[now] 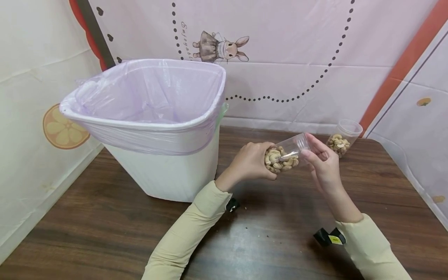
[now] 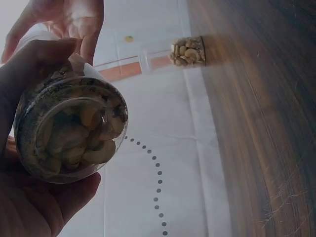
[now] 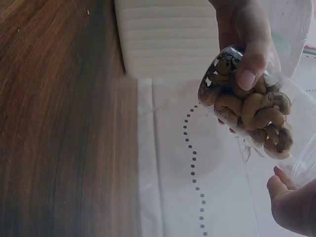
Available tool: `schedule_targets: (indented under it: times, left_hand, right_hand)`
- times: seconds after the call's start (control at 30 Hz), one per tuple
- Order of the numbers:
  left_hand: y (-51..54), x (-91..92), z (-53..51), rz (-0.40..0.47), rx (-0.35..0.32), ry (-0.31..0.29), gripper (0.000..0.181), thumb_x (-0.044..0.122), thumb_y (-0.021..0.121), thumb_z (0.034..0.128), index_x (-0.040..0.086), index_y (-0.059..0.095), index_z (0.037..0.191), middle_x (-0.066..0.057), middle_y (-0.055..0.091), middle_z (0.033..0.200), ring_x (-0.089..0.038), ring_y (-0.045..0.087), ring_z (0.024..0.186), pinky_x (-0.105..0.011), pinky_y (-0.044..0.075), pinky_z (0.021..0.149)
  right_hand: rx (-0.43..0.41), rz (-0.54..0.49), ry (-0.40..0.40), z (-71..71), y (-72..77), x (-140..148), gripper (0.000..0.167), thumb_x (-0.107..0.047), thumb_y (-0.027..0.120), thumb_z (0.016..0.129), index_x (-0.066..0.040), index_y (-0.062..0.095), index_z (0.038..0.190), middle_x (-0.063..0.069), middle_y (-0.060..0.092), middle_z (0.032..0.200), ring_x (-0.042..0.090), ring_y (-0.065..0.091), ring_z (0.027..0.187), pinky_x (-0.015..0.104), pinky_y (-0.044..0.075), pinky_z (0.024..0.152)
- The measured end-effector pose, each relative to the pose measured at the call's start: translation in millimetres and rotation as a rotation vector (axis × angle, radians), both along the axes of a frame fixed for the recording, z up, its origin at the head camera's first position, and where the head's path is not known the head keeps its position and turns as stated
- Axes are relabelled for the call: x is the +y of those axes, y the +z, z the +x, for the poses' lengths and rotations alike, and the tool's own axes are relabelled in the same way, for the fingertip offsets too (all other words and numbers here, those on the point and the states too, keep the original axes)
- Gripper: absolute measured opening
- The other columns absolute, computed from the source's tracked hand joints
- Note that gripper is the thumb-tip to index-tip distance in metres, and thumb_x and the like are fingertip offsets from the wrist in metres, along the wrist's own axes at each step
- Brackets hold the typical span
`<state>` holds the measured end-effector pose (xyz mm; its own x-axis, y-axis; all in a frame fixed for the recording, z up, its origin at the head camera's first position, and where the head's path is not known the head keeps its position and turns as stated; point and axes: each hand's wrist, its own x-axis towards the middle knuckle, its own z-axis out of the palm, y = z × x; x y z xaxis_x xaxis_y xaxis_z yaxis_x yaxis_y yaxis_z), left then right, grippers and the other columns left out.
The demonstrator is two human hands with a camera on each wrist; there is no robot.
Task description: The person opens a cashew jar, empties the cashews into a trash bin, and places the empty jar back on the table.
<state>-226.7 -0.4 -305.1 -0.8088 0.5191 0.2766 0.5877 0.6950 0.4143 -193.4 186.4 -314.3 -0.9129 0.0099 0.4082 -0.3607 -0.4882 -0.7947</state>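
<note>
A clear plastic jar (image 1: 287, 152) of cashews (image 1: 276, 160) is held tilted above the table, its threaded mouth end pointing up and to the right. My left hand (image 1: 249, 161) grips it round the base end, where the cashews lie. At the mouth end, my right hand (image 1: 325, 167) holds the rim between thumb and fingers. The left wrist view looks onto the round base of this jar (image 2: 71, 133). Through the wall, the right wrist view shows the cashews (image 3: 256, 111) up close. Whether a lid sits on the mouth cannot be told.
Behind my right hand stands a second clear jar (image 1: 350, 130), partly filled with cashews. A white bin (image 1: 171, 173) with a purple liner bag (image 1: 150, 93) stands at left. Small crumbs dot the brown wooden table (image 1: 273, 217). Printed cloth (image 1: 280, 46) hangs behind.
</note>
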Motion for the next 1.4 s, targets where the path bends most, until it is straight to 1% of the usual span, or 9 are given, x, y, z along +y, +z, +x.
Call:
schedule_targets:
  times: [0.1, 0.23, 0.37, 0.5, 0.6, 0.73, 0.97, 1.13, 1.4]
  left_hand:
    - [0.8, -0.1, 0.3, -0.011, 0.011, 0.016, 0.069, 0.035, 0.082, 0.054, 0.016, 0.057, 0.116, 0.007, 0.062, 0.086, -0.007, 0.054, 0.071, -0.018, 0.043, 0.062]
    - [1.7, 0.2, 0.9, -0.041, 0.047, 0.037, 0.069, 0.036, 0.081, 0.0546, 0.016, 0.057, 0.116, 0.007, 0.063, 0.088, -0.008, 0.055, 0.072, -0.021, 0.045, 0.063]
    - [0.9, 0.5, 0.9, -0.059, 0.078, 0.069, 0.067, 0.037, 0.081, 0.0545, 0.017, 0.057, 0.114, 0.007, 0.062, 0.088, -0.009, 0.055, 0.072, -0.023, 0.045, 0.062]
    - [1.3, -0.9, -1.2, -0.051, 0.093, 0.088, 0.065, 0.038, 0.081, 0.055, 0.018, 0.057, 0.112, 0.009, 0.061, 0.086, -0.008, 0.054, 0.07, -0.023, 0.044, 0.061]
    - [2.0, -2.5, -2.5, -0.034, 0.097, 0.101, 0.063, 0.039, 0.08, 0.0549, 0.019, 0.057, 0.109, 0.01, 0.059, 0.082, -0.007, 0.053, 0.068, -0.021, 0.043, 0.058]
    - [4.0, -5.3, -3.2, -0.011, 0.106, 0.137, 0.059, 0.039, 0.08, 0.0543, 0.02, 0.057, 0.106, 0.012, 0.057, 0.079, -0.007, 0.052, 0.065, -0.021, 0.041, 0.055]
    - [7.0, -7.5, -3.7, -0.008, 0.091, 0.18, 0.066, 0.042, 0.081, 0.0542, 0.019, 0.057, 0.111, 0.008, 0.062, 0.086, -0.008, 0.055, 0.071, -0.022, 0.044, 0.06]
    - [5.3, -5.8, -4.3, -0.029, 0.088, 0.197, 0.068, 0.042, 0.081, 0.0542, 0.02, 0.056, 0.114, 0.008, 0.063, 0.088, -0.009, 0.056, 0.073, -0.023, 0.045, 0.062]
    - [2.6, -7.0, -5.7, -0.039, 0.111, 0.21, 0.068, 0.042, 0.081, 0.054, 0.019, 0.056, 0.113, 0.009, 0.063, 0.09, -0.008, 0.056, 0.072, -0.022, 0.044, 0.059]
  right_hand:
    - [-0.004, -0.018, 0.026, -0.7, -0.6, 0.5, 0.03, 0.004, 0.057, 0.083, -0.007, 0.063, 0.11, 0.004, 0.056, 0.119, 0.014, 0.058, 0.104, 0.018, 0.047, 0.082]
    - [-0.021, -0.033, 0.032, -1.0, -1.2, 0.7, 0.026, -0.002, 0.06, 0.084, -0.008, 0.063, 0.109, 0.004, 0.052, 0.121, 0.013, 0.058, 0.105, 0.018, 0.046, 0.084]
    - [-0.052, -0.04, 0.027, -1.7, -1.0, 1.0, 0.024, -0.003, 0.061, 0.084, -0.008, 0.064, 0.107, 0.002, 0.057, 0.116, 0.011, 0.058, 0.101, 0.018, 0.047, 0.082]
    - [-0.062, -0.063, 0.042, -5.0, 1.0, -0.6, 0.023, -0.001, 0.059, 0.085, -0.006, 0.065, 0.106, 0.005, 0.061, 0.109, 0.014, 0.061, 0.097, 0.021, 0.048, 0.081]
    - [-0.054, -0.086, 0.067, -9.4, 3.7, -3.9, 0.022, 0.0, 0.057, 0.086, -0.003, 0.064, 0.107, 0.008, 0.062, 0.107, 0.019, 0.064, 0.095, 0.023, 0.049, 0.081]
    - [-0.03, -0.115, 0.096, -16.9, 8.4, -10.6, 0.022, -0.001, 0.056, 0.087, -0.001, 0.063, 0.108, 0.009, 0.062, 0.108, 0.021, 0.064, 0.094, 0.024, 0.048, 0.084]
    - [-0.022, -0.131, 0.087, -24.4, 14.1, -17.8, 0.02, -0.001, 0.057, 0.087, 0.0, 0.064, 0.105, 0.009, 0.063, 0.107, 0.023, 0.065, 0.092, 0.027, 0.046, 0.085]
    - [-0.026, -0.096, 0.064, -26.7, 16.4, -17.2, 0.019, -0.004, 0.058, 0.086, -0.001, 0.066, 0.104, 0.009, 0.062, 0.107, 0.022, 0.065, 0.091, 0.026, 0.048, 0.082]
    - [-0.036, 0.019, 0.03, -30.2, 15.7, -15.4, 0.017, -0.007, 0.057, 0.088, -0.008, 0.068, 0.101, 0.003, 0.065, 0.104, 0.017, 0.066, 0.089, 0.022, 0.049, 0.079]
